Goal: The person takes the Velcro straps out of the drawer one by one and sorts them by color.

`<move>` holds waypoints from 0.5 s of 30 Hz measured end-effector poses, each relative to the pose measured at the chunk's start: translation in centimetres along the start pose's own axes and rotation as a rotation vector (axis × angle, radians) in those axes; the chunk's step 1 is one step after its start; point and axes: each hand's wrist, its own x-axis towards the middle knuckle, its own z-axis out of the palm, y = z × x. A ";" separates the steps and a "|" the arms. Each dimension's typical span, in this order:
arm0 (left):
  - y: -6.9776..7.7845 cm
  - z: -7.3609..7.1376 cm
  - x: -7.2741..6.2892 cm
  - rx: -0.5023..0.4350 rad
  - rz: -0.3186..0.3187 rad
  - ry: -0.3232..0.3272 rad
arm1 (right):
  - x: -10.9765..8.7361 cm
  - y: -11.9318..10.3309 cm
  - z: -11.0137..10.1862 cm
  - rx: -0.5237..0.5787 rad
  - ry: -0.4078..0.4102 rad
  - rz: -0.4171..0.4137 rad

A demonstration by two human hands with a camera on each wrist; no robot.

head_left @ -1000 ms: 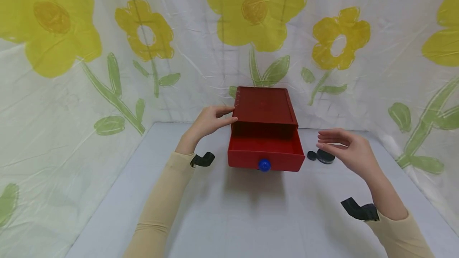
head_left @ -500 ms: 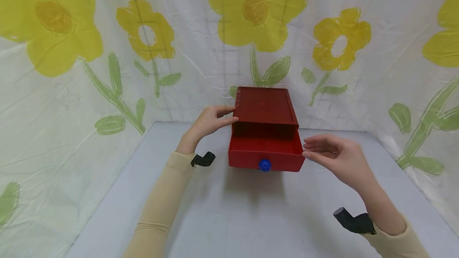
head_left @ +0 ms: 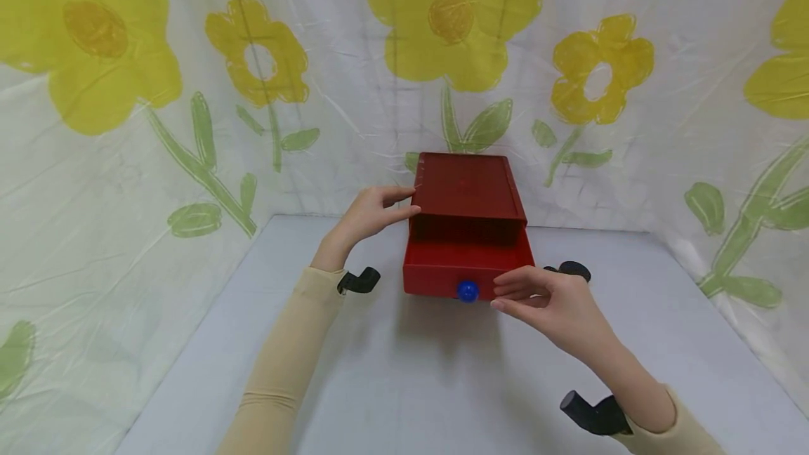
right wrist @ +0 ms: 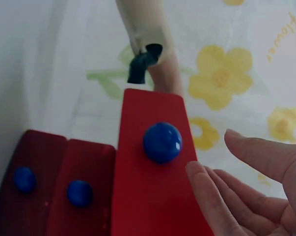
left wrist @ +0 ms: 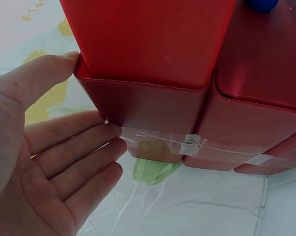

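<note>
A red cabinet [head_left: 468, 185] stands at the back of the table with its top drawer [head_left: 430, 279] pulled out. The drawer's front carries a round blue knob [head_left: 467, 291]. My left hand [head_left: 369, 216] rests against the cabinet's left side, fingers extended; in the left wrist view its thumb and fingertips touch the casing [left wrist: 148, 105]. Just right of the knob, my right hand [head_left: 556, 306] is raised with nothing in it, thumb and fingers apart. In the right wrist view its fingertips are close to the drawer front [right wrist: 152, 196]; whether they touch it I cannot tell.
Two lower drawers with blue knobs [right wrist: 79, 193] are closed. Black round discs [head_left: 575, 270] lie on the table right of the cabinet, partly behind my right hand. A flower-printed white curtain [head_left: 354, 118] hangs behind and along both sides of the white table [head_left: 404, 385].
My right hand has moved left and nearer, from above the black discs to beside the blue knob. The left hand and the open drawer have stayed in place.
</note>
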 end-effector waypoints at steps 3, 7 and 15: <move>0.0 -0.1 0.0 0.002 -0.004 -0.001 | 0.1 0.1 0.9 0.003 -0.014 0.030; 0.1 -0.1 -0.1 0.004 -0.003 0.000 | 0.3 0.4 2.1 -0.018 -0.005 0.073; 0.3 -0.1 -0.2 0.004 -0.007 -0.005 | 0.5 1.0 3.8 -0.048 0.021 0.091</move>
